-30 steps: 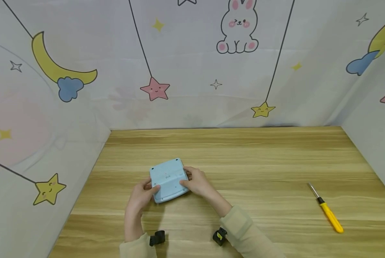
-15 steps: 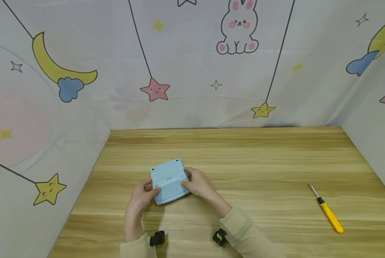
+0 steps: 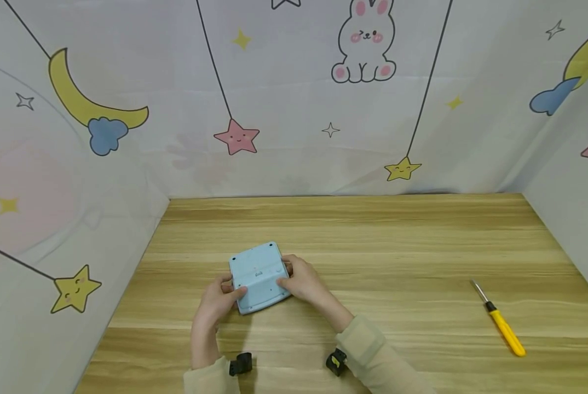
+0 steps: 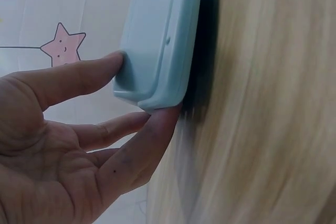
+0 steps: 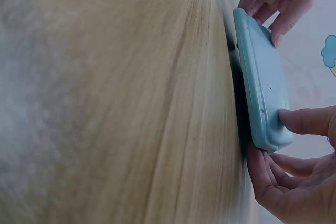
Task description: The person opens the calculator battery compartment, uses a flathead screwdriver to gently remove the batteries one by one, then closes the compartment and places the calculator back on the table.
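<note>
A light blue plastic calculator (image 3: 257, 276), roughly square with one curved edge, is held back side up close over the wooden table. Dark round feet mark its far corners, and a ridge crosses its back. My left hand (image 3: 218, 300) grips the left edge, thumb on the back and fingers curled beneath. At the opposite edge my right hand (image 3: 301, 279) pinches it the same way. The left wrist view shows the thumb (image 4: 89, 77) pressing the blue shell (image 4: 163, 35). In the right wrist view, both hands hold the thin body (image 5: 262, 77); its front face is hidden.
A screwdriver (image 3: 506, 331) with a yellow handle lies on the table (image 3: 373, 235) to the right, tip pointing away. Behind and at the sides hangs a white cloth (image 3: 294, 98) printed with stars, moons and a rabbit. Black wrist cameras (image 3: 336, 361) sit at both cuffs.
The calculator has tipped slightly and its curved edge has come a little nearer to me. Both hands keep their hold and have barely moved; the screwdriver lies where it was.
</note>
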A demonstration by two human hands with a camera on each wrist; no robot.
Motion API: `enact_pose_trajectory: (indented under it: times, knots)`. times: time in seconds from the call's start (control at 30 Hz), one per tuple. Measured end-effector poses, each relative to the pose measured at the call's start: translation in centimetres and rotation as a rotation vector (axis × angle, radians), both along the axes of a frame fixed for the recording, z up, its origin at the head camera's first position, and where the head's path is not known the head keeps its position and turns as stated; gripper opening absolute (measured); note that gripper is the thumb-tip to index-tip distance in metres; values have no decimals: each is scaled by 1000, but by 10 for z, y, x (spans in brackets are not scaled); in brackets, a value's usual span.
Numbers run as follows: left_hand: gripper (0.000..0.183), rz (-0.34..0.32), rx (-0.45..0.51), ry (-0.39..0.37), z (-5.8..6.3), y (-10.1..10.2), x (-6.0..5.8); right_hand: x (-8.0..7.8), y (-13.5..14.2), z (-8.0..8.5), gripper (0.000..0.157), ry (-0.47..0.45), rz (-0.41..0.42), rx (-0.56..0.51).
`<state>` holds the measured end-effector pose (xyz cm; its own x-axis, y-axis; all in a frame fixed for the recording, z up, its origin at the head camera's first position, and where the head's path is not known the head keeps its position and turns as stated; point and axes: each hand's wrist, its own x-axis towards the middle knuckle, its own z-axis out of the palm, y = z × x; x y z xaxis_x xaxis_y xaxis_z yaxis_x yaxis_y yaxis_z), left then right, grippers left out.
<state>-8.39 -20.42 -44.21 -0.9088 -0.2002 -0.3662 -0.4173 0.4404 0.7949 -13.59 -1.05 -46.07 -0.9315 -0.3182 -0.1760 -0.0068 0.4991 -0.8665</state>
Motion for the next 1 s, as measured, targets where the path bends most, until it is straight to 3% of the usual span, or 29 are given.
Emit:
enact_pose_trajectory:
  times: [1.0]
  knots:
    - [55, -12, 22, -3, 0, 0, 0, 2, 0, 3, 56, 41, 24, 30]
